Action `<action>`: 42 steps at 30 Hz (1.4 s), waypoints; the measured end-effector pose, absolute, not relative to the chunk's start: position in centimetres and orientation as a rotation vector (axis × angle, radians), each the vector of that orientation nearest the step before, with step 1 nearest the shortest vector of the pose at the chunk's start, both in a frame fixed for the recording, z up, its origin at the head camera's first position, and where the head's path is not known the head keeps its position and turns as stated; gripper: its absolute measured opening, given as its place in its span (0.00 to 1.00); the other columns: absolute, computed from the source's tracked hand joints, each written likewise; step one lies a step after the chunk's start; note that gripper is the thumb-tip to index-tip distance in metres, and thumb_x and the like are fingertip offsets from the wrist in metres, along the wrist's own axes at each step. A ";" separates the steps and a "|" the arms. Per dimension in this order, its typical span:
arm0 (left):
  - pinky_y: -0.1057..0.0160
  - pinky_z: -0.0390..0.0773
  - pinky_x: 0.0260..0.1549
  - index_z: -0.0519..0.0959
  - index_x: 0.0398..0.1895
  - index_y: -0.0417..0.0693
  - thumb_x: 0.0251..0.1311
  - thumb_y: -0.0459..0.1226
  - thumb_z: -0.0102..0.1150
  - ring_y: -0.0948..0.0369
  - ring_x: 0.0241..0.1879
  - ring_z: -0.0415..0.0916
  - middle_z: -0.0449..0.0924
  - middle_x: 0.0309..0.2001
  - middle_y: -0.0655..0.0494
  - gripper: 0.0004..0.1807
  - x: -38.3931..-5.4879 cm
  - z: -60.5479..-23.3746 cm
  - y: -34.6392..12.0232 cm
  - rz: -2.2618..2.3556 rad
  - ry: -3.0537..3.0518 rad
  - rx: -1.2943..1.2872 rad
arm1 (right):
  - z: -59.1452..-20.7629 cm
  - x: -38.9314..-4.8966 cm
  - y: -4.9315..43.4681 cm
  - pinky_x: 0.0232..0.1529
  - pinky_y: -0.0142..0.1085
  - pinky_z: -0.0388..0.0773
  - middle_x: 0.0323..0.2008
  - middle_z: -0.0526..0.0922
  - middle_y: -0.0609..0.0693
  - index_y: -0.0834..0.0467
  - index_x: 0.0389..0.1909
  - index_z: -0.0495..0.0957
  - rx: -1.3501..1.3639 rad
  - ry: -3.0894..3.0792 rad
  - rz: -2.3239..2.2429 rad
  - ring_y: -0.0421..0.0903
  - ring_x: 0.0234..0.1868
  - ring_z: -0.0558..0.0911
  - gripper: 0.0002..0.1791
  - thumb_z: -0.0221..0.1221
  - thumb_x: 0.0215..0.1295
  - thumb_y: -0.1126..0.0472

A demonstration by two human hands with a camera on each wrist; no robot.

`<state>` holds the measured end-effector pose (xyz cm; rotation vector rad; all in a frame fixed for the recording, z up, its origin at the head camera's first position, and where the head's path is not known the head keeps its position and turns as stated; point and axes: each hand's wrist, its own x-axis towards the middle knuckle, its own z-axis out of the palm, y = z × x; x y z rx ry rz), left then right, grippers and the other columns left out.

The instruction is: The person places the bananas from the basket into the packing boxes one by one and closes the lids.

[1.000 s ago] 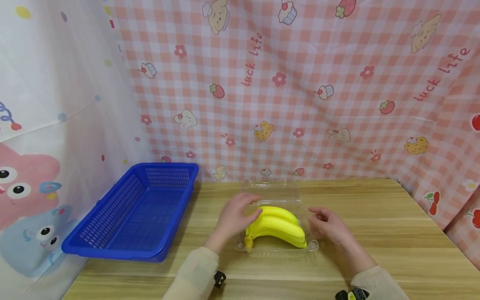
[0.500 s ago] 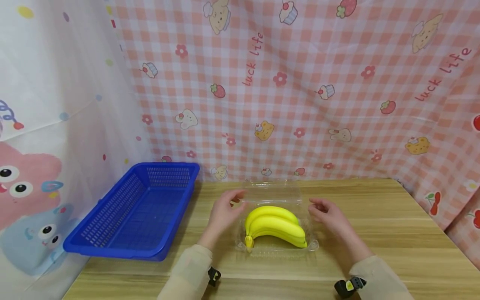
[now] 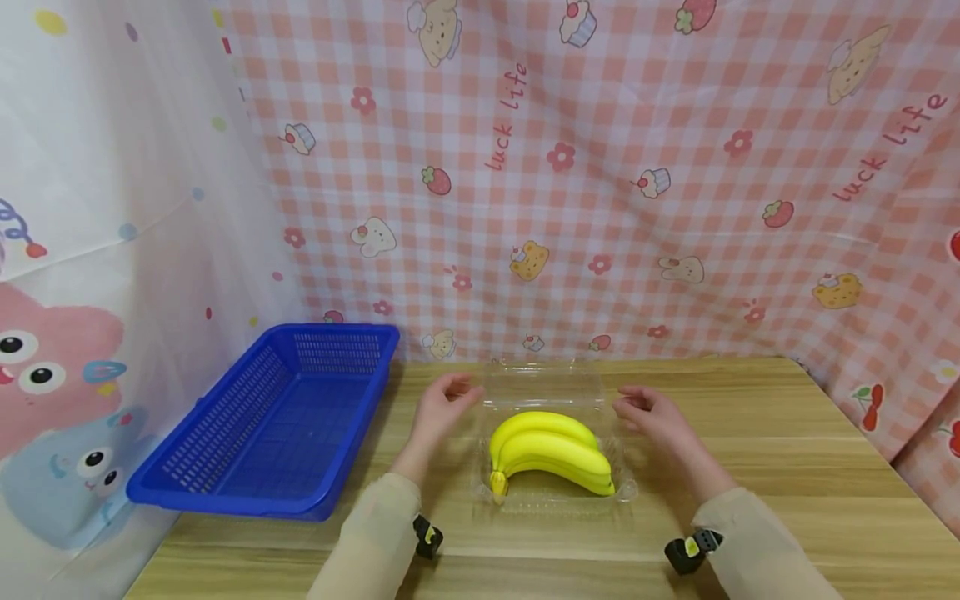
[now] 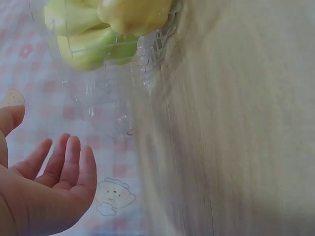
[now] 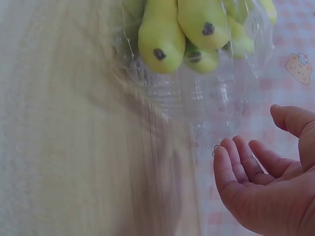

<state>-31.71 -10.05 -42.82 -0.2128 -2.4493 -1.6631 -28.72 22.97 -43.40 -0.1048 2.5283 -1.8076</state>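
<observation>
A bunch of yellow bananas [image 3: 551, 450] lies in a clear plastic clamshell box [image 3: 558, 506], its hinged lid [image 3: 542, 385] folded back toward the cloth. My left hand [image 3: 441, 408] hovers at the lid's left side, fingers loosely bent and holding nothing. On the opposite side, my right hand [image 3: 651, 417] is beside the lid's right edge, likewise with nothing in it. Both wrist views show relaxed fingers with a gap to the thumb: the left hand [image 4: 49, 189] and the right hand [image 5: 266, 184] are apart from the box and its bananas.
A blue plastic basket [image 3: 322, 442] with perforated sides stands at the left of the wooden table [image 3: 772, 467]. A pink checked cloth [image 3: 645, 225] hangs behind the table's back edge, and a white printed curtain [image 3: 172, 208] hangs on the left.
My left hand has drawn off the bananas, moving left and back to the lid's side. My right hand has shifted slightly back. The bananas and box stay put.
</observation>
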 end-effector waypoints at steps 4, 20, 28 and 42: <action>0.50 0.79 0.49 0.77 0.56 0.33 0.61 0.40 0.67 0.48 0.48 0.78 0.82 0.47 0.41 0.25 -32.2 -43.0 -10.1 -1.724 -2.459 -0.128 | -43.2 -29.2 22.9 0.53 0.45 0.79 0.55 0.73 0.69 0.78 0.67 0.59 -0.073 2.488 -1.815 0.53 0.52 0.78 0.30 0.53 0.75 0.61; 0.42 0.76 0.54 0.70 0.64 0.31 0.62 0.41 0.65 0.40 0.56 0.75 0.74 0.60 0.36 0.31 -33.8 -43.6 -10.0 -2.174 -2.382 0.132 | -43.0 -31.0 22.8 0.54 0.37 0.78 0.63 0.65 0.75 0.79 0.69 0.53 0.015 2.282 -1.917 0.53 0.54 0.79 0.33 0.52 0.76 0.59; 0.44 0.75 0.55 0.65 0.67 0.31 0.63 0.41 0.65 0.41 0.59 0.72 0.71 0.62 0.35 0.36 -34.5 -43.6 -9.7 -2.272 -2.379 0.201 | -43.1 -32.0 23.0 0.53 0.36 0.79 0.63 0.65 0.75 0.81 0.69 0.49 0.011 2.184 -1.983 0.41 0.44 0.81 0.37 0.53 0.74 0.60; 0.47 0.79 0.51 0.61 0.69 0.31 0.63 0.43 0.65 0.42 0.60 0.72 0.70 0.62 0.32 0.39 -35.1 -43.7 -9.4 -2.348 -2.373 0.245 | -43.2 -33.1 23.1 0.51 0.35 0.80 0.65 0.63 0.72 0.79 0.71 0.45 0.015 2.026 -2.054 0.38 0.42 0.82 0.36 0.51 0.75 0.62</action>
